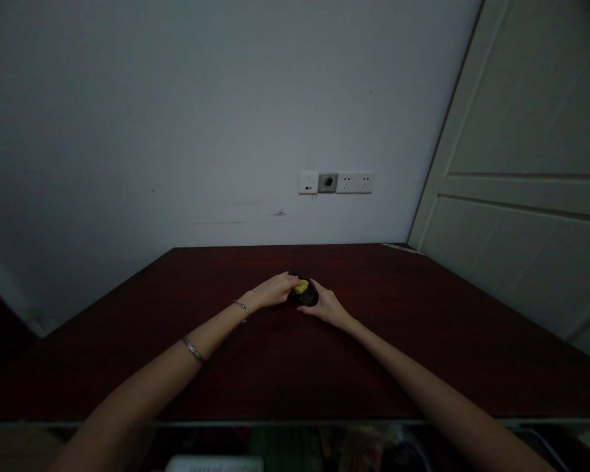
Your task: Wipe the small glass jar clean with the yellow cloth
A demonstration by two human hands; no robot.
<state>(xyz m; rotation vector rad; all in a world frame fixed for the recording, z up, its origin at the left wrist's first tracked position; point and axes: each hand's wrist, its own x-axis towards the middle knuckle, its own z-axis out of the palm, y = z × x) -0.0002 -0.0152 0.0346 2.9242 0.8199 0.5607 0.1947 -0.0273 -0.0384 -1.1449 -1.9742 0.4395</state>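
Note:
A small round black object [305, 298] with a yellow piece [301, 286] on top sits near the middle of a dark red-brown table [423, 341]. My left hand [274, 290] reaches in from the left, its fingers curled over the object's top at the yellow piece. My right hand [327, 305] cups the object's right side, fingers wrapped against it. Both arms stretch far out over the table. Two bracelets circle my left wrist and forearm. The room is dim, so the object's details are hard to make out.
A pale wall rises behind the table, with a row of sockets [336, 183] above the far edge. A white panelled door [521, 170] stands at the right. Under the table's near edge lie dim, indistinct items [295, 449].

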